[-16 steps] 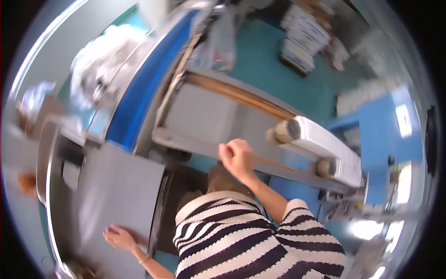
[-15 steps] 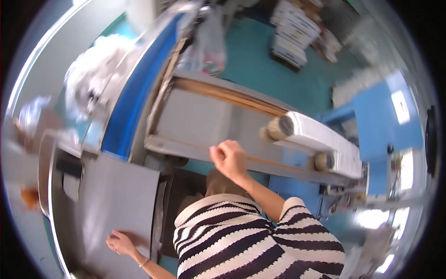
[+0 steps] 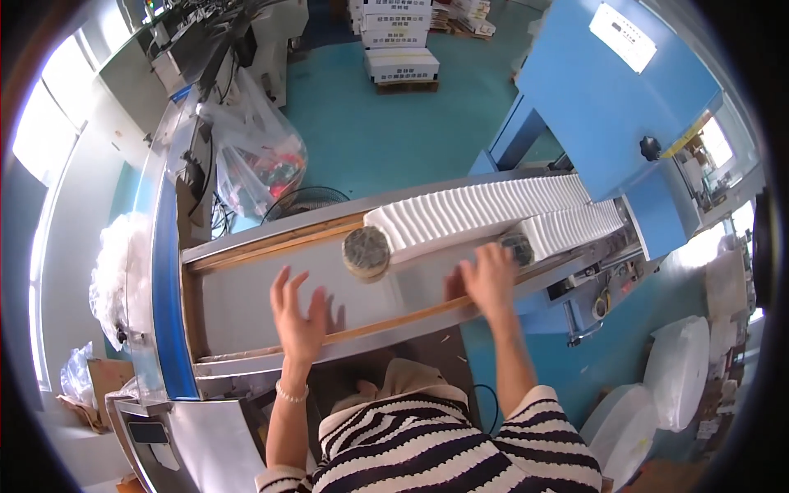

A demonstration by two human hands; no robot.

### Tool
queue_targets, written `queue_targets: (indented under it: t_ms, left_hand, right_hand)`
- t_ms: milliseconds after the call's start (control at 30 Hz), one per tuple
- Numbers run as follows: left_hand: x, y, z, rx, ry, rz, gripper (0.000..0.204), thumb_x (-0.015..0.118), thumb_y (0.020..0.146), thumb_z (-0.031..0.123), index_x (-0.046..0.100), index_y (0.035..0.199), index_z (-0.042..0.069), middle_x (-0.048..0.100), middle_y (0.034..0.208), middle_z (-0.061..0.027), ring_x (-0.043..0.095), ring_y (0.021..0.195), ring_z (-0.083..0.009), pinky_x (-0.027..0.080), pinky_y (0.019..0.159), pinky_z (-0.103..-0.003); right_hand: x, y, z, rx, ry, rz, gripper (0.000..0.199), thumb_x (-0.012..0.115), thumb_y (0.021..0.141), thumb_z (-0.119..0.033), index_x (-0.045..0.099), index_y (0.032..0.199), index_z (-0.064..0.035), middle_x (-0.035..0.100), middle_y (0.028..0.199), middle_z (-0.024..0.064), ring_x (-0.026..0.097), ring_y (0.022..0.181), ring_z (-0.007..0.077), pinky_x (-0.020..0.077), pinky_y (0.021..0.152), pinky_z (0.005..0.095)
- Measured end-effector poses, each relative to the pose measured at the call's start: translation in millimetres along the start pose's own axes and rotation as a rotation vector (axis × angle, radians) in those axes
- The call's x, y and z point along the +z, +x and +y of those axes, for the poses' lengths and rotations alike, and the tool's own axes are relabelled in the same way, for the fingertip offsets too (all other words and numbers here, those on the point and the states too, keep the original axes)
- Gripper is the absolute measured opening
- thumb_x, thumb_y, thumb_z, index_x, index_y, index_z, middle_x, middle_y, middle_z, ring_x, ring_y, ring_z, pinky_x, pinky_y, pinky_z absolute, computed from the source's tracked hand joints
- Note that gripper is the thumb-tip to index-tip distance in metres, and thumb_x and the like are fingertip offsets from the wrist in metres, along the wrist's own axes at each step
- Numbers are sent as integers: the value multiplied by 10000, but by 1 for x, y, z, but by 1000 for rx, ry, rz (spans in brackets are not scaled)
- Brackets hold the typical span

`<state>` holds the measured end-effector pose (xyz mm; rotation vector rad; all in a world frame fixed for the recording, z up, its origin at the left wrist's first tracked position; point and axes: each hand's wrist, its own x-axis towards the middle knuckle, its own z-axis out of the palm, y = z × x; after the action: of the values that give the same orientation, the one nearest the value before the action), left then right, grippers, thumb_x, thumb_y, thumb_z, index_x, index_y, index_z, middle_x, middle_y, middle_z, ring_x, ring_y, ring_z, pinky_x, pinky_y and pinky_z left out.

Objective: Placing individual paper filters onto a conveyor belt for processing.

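My left hand (image 3: pixel 297 320) is open over the long grey tray (image 3: pixel 255 287), its fingers spread and nothing in them. My right hand (image 3: pixel 491 283) hovers over the tray's near side with bent, parted fingers and no thing visible in it. Close beside its fingertips is a round block (image 3: pixel 518 248) with a dark mottled face, partly hidden by the hand. That block stands at the end of a short row of white ribbed pieces (image 3: pixel 575 230). A similar block (image 3: pixel 365 251) is at the end of a longer white ribbed row (image 3: pixel 477 212) behind it.
A blue machine (image 3: pixel 608 107) stands at the rows' right end. Wooden strips (image 3: pixel 279 242) line the tray, and a blue strip (image 3: pixel 171 271) borders its left. Beyond it are a clear bag (image 3: pixel 259 156), a fan (image 3: pixel 308 201) and stacked white boxes (image 3: pixel 399 64).
The view has turned to the right. My left hand has left the grey metal surface and is now over the tray. My right hand has moved right, to the near row's end block.
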<state>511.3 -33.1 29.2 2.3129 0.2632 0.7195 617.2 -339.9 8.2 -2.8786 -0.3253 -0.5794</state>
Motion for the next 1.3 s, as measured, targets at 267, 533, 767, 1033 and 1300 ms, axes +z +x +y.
queue_targets:
  t_ms: [267, 533, 767, 1033, 1300]
  left_hand:
    - [116, 46, -22, -409, -692, -256, 351, 601, 950, 223, 522, 1220, 14, 567, 1102, -45, 504, 1037, -119, 400, 940, -267]
    - [53, 69, -45, -409, -563, -1187, 526, 707, 846, 97, 469, 1312, 41, 586, 1208, -58, 516, 1151, -154, 412, 985, -316]
    - [76, 70, -2, -676, -757, -684, 358, 554, 978, 276, 520, 1249, 44, 598, 1029, -19, 584, 838, -86, 513, 724, -237]
    - [75, 71, -4, -703, -738, -608, 457, 534, 979, 352, 478, 1350, 91, 598, 1122, -12, 573, 944, -105, 503, 748, -254]
    - [33, 57, -61, -733, -689, -115, 576, 696, 852, 355, 493, 1328, 104, 589, 1178, -73, 594, 1054, -198, 519, 760, -328]
  right_hand:
    - [-19, 30, 68, -96, 374, -170, 225, 668, 832, -256, 648, 733, -55, 632, 747, 72, 609, 776, 282, 416, 754, 426]
    - [11, 121, 197, 132, 439, 238, 107, 623, 832, -87, 597, 896, -5, 632, 730, 151, 641, 664, 310, 500, 609, 389]
    - [51, 150, 236, 236, 396, 95, 87, 659, 739, -92, 635, 731, -8, 650, 711, 182, 651, 698, 342, 508, 641, 418]
    - [26, 162, 179, 166, -236, -137, 242, 622, 800, -94, 572, 1028, -33, 590, 1046, 174, 614, 940, 382, 517, 775, 499]
    - [90, 140, 108, 127, 786, -635, 550, 695, 808, -404, 527, 1139, 2, 615, 1070, 167, 630, 894, 237, 513, 755, 355]
